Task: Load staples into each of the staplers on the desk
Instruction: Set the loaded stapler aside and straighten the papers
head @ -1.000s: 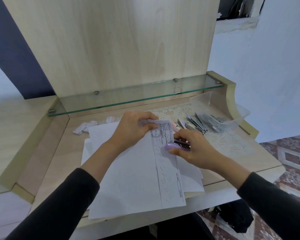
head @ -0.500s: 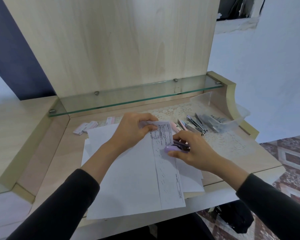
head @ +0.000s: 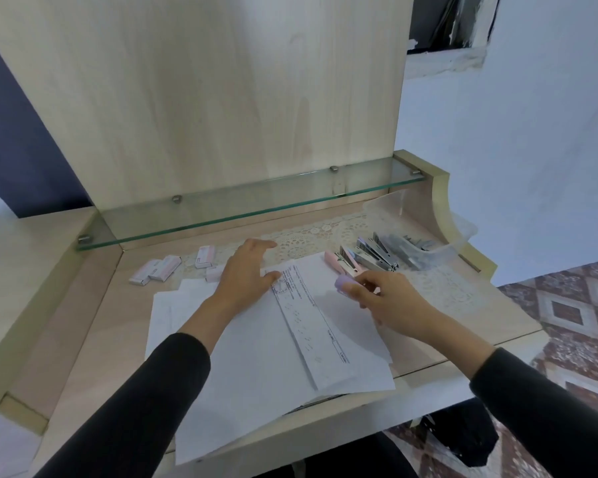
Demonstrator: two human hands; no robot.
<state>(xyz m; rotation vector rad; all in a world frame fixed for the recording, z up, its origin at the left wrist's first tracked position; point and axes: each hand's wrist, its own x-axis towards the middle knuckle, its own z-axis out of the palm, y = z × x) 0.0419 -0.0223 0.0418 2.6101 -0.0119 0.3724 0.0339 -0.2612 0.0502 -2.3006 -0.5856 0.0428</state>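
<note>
Head view: right hand [head: 390, 301] fingers pinch purple stapler [head: 343, 281] over paper [head: 290, 357], probably testing it; left hand [head: 246, 270] fingers straight, steadying paper.

We hold a small purple stapler [head: 343, 281] in our right hand [head: 390, 301]. More staplers [head: 370, 258], pink and silver, lie side by side on the desk. Small staple boxes [head: 159, 270] lie at the back left.

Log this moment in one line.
right hand: holds purple stapler | left hand: open over papers | staple boxes: lying at left
</note>
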